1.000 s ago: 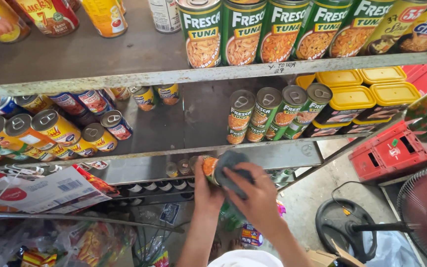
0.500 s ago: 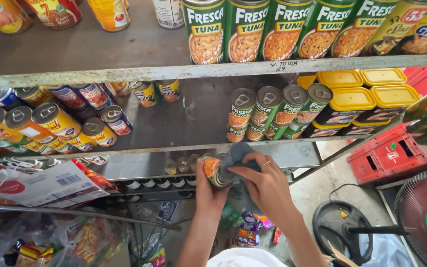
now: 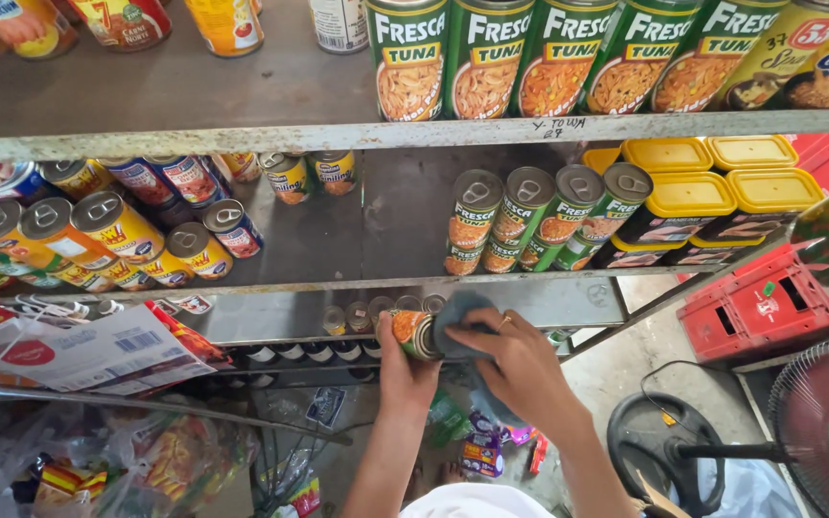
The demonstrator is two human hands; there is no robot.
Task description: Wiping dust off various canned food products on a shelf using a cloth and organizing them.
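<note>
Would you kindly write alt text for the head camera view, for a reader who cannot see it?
Seen from above, a person's left hand holds a small tin can while the right hand presses a grey-blue cloth against its end, in front of metal shelves stocked with rows of green-labelled cans and yellow-lidded tubs. A red crate and a standing fan sit on the floor at right.

Glossy paper-labelled metal can (image 3: 413,332) under a soft matt cloth (image 3: 460,321) (shelf (image 3: 242,136): worn, dull metal).
</note>
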